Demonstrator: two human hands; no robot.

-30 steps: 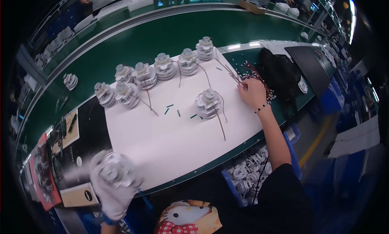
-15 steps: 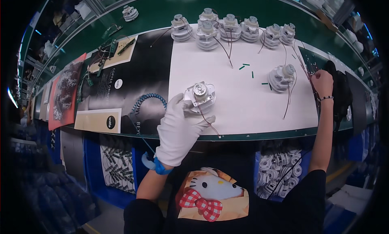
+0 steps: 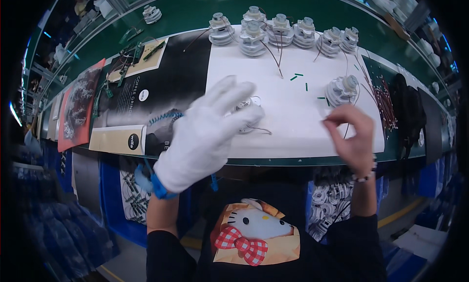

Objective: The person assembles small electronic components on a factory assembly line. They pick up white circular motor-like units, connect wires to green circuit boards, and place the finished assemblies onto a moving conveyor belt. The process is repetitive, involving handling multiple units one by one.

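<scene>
My left hand (image 3: 198,135), in a white glove with a blue wrist strap, is over a white motor unit (image 3: 255,117) on the white sheet. Its fingers are stretched out and apart, hiding much of the unit; whether they touch it I cannot tell. A thin brown wire (image 3: 262,130) trails from the unit. My bare right hand (image 3: 355,133), wearing a beaded bracelet, hovers at the sheet's right side with thumb and forefinger pinched. What the pinch holds, if anything, is too blurred to name. Just beyond stands another white motor unit (image 3: 340,90).
Several motor units (image 3: 254,39) with wires stand along the back. Small green strips (image 3: 307,87) lie mid-sheet. A pile of brown wires (image 3: 383,103) is at the right, beside a black bundle (image 3: 406,106). Green circuit boards (image 3: 128,62) and a red-edged bag (image 3: 80,106) are left.
My right hand has come from the wire pile leftward and nearer to me. My left hand has risen from the unit's near side to over it, its fingers spreading.
</scene>
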